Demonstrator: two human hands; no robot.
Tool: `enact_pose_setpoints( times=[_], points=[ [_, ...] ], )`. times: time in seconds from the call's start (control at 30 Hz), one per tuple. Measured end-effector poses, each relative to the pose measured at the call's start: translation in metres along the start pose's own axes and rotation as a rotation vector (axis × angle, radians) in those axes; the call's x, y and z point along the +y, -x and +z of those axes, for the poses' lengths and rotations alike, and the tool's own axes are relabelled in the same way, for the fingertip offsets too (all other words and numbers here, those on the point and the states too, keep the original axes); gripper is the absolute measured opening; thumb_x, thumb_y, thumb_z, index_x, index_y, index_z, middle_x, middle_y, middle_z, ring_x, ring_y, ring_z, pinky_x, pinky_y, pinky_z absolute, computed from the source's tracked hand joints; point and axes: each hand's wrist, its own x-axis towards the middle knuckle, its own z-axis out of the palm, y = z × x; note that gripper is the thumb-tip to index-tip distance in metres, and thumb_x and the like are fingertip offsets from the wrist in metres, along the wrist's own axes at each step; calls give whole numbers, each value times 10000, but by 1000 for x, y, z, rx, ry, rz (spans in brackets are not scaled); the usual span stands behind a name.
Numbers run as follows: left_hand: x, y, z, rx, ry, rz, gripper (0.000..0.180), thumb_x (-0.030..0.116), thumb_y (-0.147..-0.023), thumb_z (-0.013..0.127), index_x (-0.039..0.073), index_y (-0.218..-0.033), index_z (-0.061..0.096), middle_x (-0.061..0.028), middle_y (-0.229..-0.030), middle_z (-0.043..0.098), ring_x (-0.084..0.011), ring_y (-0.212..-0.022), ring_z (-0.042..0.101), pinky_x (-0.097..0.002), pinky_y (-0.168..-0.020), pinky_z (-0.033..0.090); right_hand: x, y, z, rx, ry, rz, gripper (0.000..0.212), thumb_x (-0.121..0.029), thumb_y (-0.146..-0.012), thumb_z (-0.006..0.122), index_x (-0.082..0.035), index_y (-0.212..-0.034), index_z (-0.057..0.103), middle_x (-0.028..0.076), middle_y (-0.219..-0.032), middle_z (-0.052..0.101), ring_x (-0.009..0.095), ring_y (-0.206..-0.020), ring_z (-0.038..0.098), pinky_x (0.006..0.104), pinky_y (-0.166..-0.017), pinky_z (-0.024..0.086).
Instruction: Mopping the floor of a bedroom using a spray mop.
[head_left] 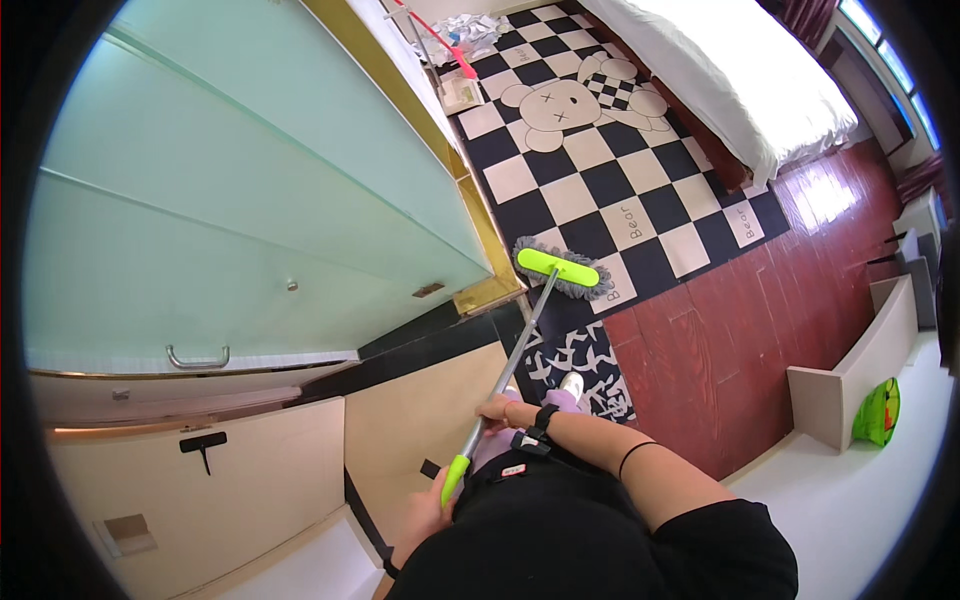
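Both of my hands are closed around a flat mop (517,352) with a grey metal pole. My left hand (428,512) grips the lime-green end of the handle, close to my body. Further down, my right hand (493,412) wraps round the bare pole; a black band is on that wrist. The mop's green head with its grey shaggy pad (590,290) rests ahead of me on the edge of a black-and-white checkered mat (605,165), near the corner of the glass partition.
A frosted glass partition (250,200) with a gold frame stands at left. A white-covered bed (740,80) is at far right. Beyond the mop, a dustpan (460,95) and a red-handled tool (464,62) sit by crumpled white material (470,32). A green basket (877,412) is at right.
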Motion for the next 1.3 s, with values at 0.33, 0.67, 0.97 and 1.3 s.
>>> enact_pose_setpoints(
  times=[0.33, 0.67, 0.97, 1.3],
  points=[
    [-5, -37, -30, -267, 542, -192, 483, 108, -755, 576, 47, -1191, 378, -120, -834, 524, -152, -495, 518, -268, -369, 433, -24, -16, -16, -102, -25, 50, 188, -156, -764, 560, 26, -803, 532, 133, -656, 593, 218, -472, 589, 303, -409, 520],
    [26, -53, -76, 33, 224, 149, 365, 160, -700, 631, 39, -1017, 496, -216, -818, 569, -378, -729, 567, -419, -651, 452, -87, -15, -85, -675, -248, 371, 380, -162, -843, 522, 78, -1122, 424, 258, -1070, 519, 319, -925, 573, 324, -772, 515],
    [85, -81, -183, -98, 192, -77, 375, 193, -696, 648, 61, -1018, 510, -193, -705, 583, -369, -708, 571, -420, -632, 449, -157, -24, -113, -457, -193, 350, 310, -220, -842, 527, -4, -1062, 502, 159, -1000, 588, 191, -792, 620, 254, -662, 526],
    [102, -136, -134, 92, 423, -129, 402, 221, -687, 657, 71, -1027, 502, -201, -731, 582, -399, -704, 554, -449, -618, 437, -225, -51, -142, -130, 56, 232, 234, -218, -755, 599, -10, -844, 540, 111, -749, 582, 201, -651, 593, 286, -544, 515]
  ],
)
